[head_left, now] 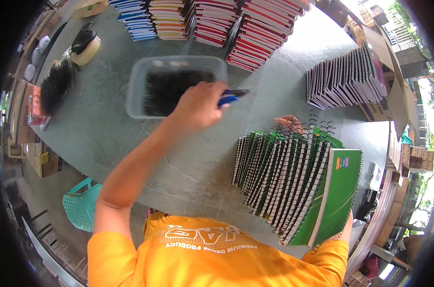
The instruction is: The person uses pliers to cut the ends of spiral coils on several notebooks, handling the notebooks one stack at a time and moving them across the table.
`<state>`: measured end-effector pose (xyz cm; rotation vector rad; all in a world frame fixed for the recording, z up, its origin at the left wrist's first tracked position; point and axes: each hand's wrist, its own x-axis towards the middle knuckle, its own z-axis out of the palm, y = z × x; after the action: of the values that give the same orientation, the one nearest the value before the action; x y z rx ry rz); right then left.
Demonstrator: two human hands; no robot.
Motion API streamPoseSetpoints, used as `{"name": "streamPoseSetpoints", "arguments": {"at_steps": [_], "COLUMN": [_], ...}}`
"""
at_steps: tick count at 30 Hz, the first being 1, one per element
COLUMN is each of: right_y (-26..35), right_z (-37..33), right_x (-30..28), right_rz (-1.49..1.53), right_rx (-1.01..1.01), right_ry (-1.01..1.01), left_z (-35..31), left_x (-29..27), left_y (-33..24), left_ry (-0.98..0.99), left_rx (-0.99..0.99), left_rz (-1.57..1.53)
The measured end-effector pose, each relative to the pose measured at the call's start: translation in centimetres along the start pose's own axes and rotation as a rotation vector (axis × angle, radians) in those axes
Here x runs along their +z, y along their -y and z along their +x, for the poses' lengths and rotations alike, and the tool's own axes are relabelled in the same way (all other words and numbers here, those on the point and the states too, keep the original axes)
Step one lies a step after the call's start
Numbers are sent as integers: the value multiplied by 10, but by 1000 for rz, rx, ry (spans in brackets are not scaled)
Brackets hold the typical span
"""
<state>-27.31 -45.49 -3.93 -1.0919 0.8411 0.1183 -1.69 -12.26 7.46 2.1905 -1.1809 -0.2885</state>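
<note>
My left hand is closed around blue-handled pliers, their dark jaws pointing right. It hovers over the right side of a clear plastic tub filled with thin black strands, which look like binding coils. At the right, a leaning row of green spiral notebooks lies along my right forearm, which they mostly cover. Beyond their far end the fingers of my right hand show, curled against the row. Loose black coil ends stick out beside those fingers.
Stacks of blue, yellow and red notebooks line the far edge. Another row of spiral notebooks stands far right, near cardboard. At the left are a tape roll and a black bristly bundle. A teal chair is below.
</note>
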Motion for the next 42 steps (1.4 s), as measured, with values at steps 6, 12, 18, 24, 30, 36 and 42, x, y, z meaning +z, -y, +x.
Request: {"name": "streamPoseSetpoints", "arguments": {"at_steps": [6, 12, 18, 24, 30, 36, 42], "right_y": [-27, -38, -23, 92, 212, 233, 226], "right_z": [44, 63, 47, -36, -81, -69, -54], "right_x": [17, 26, 22, 37, 127, 215, 255], "right_rz": [26, 27, -88, -922, -1334, -1467, -1767], "right_rx": [-88, -134, -201, -692, -748, -470, 196], "right_ry": [103, 164, 206, 5, -26, 108, 393], "left_z": [-17, -50, -7, 14, 11, -18, -44], "left_x": [-32, 3, 48, 40, 29, 11, 31], "left_y": [12, 44, 62, 45, -8, 8, 21], "left_ry": [-374, -57, -303, -369, -409, -192, 69], "left_rx": [-116, -818, -640, -427, -11, -107, 183], "left_rz": [239, -371, -507, -336, -401, -611, -487]}}
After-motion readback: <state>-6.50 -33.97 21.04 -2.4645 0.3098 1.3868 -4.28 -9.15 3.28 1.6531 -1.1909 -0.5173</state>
